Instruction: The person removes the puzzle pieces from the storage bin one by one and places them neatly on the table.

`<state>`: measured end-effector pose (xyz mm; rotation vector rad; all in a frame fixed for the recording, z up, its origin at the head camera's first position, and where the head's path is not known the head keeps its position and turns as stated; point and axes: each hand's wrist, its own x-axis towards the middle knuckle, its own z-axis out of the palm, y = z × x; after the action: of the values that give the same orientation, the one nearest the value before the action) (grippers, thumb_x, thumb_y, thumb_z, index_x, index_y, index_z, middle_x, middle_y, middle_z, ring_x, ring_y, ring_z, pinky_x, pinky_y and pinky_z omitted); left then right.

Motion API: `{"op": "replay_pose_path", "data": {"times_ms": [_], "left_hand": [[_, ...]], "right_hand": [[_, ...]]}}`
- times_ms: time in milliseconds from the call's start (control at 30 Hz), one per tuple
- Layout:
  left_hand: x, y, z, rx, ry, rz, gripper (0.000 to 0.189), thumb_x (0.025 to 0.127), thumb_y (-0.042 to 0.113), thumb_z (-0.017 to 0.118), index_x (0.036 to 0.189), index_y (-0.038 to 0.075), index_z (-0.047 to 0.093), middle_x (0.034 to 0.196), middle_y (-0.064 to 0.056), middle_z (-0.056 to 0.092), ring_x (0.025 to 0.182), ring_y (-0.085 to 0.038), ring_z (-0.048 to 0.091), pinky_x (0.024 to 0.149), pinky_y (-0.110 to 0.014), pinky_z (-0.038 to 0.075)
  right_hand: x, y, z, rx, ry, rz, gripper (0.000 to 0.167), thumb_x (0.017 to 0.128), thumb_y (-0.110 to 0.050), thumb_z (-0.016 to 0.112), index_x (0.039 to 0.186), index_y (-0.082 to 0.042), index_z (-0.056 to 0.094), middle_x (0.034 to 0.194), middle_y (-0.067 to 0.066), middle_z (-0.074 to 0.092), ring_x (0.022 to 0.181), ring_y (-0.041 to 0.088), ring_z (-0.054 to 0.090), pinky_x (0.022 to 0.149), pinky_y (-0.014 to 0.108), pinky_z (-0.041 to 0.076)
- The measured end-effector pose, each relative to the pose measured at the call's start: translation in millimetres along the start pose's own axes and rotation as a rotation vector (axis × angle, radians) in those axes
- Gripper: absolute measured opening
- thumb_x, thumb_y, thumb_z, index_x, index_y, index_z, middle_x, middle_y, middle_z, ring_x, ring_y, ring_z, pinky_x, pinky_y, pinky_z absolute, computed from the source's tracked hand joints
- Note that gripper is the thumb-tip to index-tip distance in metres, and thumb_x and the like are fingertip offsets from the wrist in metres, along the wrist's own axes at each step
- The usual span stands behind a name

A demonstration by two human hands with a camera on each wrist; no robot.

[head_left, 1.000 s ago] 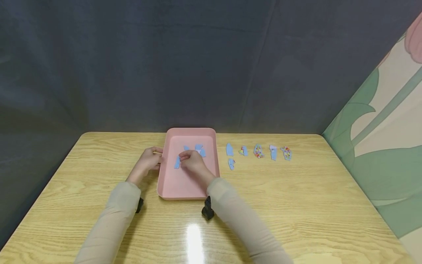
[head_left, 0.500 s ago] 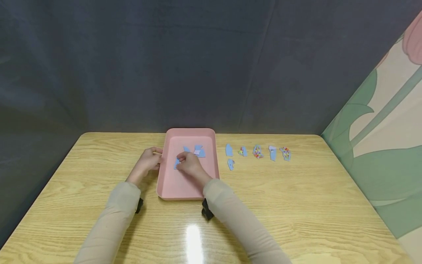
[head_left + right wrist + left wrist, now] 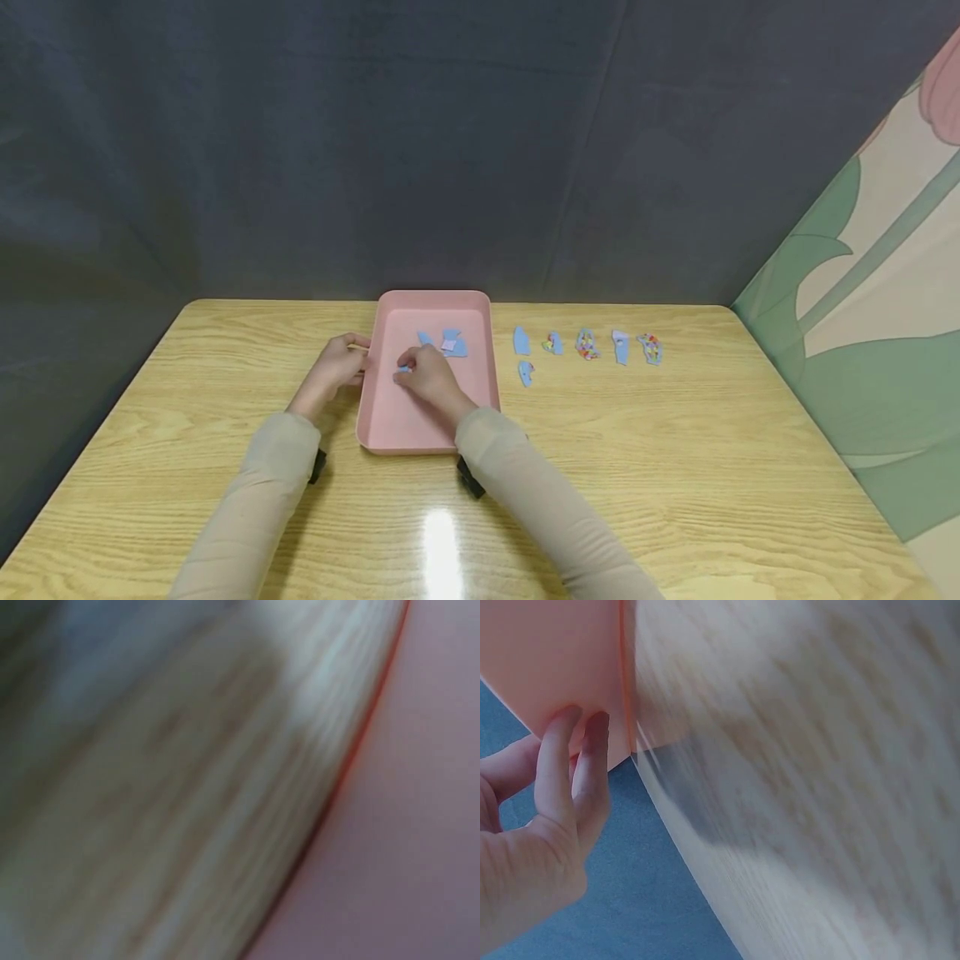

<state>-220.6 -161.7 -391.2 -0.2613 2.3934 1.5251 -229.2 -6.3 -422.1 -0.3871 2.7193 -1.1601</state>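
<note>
Pink tray (image 3: 405, 421) on wood table (image 3: 712, 467), near the back edge. At its outer left wall, touching with fingertips: left hand (image 3: 337, 367), fingers loosely bent. Over the tray floor: right hand (image 3: 431, 377), thumb and finger close together about a blue piece (image 3: 403, 369) inside the tray; pinching or merely straddling, cannot tell. Just beyond: other pieces (image 3: 459, 350). Right of the tray: five pieces (image 3: 587, 343) in a row, plus a lone piece (image 3: 526, 373) below the leftmost.
</note>
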Motion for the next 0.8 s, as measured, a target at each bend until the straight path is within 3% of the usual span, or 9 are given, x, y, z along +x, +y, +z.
{"op": "replay_pose_path", "data": {"times_ms": [200,400,533,800], "left_hand": [[-0.6,1.6,-1.0,-0.005,-0.015,0.001,0.045,0.092,0.003,0.043,0.135,-0.007,0.041,0.130,-0.029,0.052,0.105,-0.028,0.061,0.084,-0.033,0.056],[-0.6,2.0,-1.3,-0.002,-0.013,0.010,0.045,0.091,0.003,0.044,0.135,-0.008,0.040,0.130,-0.030,0.051,0.103,-0.026,0.061,0.082,-0.031,0.056],[1.3,0.3,-0.6,0.004,-0.001,0.004,0.045,0.091,0.003,0.044,0.135,-0.007,0.042,0.130,-0.028,0.052,0.102,-0.025,0.060,0.079,-0.028,0.055],[-1.6,0.2,-0.9,0.008,0.002,-0.008,0.045,0.092,0.004,0.044,0.135,-0.007,0.041,0.132,-0.029,0.051,0.101,-0.025,0.060,0.077,-0.028,0.054]], "right_hand": [[-1.9,-2.8,-1.1,-0.098,-0.009,-0.002,0.007,0.082,-0.006,0.069,0.088,-0.004,0.069,0.097,0.011,0.063,0.083,0.017,0.054,0.078,0.027,0.047],[-0.8,-7.2,-4.0,-0.094,-0.044,0.052,0.029,0.077,0.002,0.066,0.105,-0.004,0.064,0.102,0.009,0.066,0.092,0.019,0.059,0.085,0.030,0.051],[0.0,-7.8,-7.0,-0.087,-0.077,0.059,0.035,0.076,0.004,0.067,0.111,-0.002,0.064,0.101,0.009,0.066,0.088,0.016,0.056,0.083,0.027,0.050],[0.5,1.7,-13.6,0.105,-0.127,0.067,0.039,0.075,0.011,0.059,0.113,0.004,0.066,0.098,0.014,0.065,0.079,0.013,0.048,0.066,0.018,0.041]]}}
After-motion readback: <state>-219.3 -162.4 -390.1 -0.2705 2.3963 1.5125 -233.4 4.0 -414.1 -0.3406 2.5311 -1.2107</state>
